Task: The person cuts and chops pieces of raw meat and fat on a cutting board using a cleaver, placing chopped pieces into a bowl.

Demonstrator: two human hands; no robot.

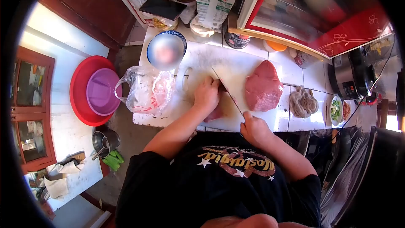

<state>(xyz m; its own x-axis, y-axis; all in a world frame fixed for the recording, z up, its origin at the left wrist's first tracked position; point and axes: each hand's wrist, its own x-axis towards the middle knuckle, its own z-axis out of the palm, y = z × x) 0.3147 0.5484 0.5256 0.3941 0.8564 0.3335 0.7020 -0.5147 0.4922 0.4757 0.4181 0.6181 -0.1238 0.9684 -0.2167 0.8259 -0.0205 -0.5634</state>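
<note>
Pink meat piece under left grip, held down; right grip clasps knife, blade just beside.

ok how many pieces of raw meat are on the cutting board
2: a large chunk lies right of the knife, and a smaller piece sits partly covered by the left hand; that hand may hide more.
</note>
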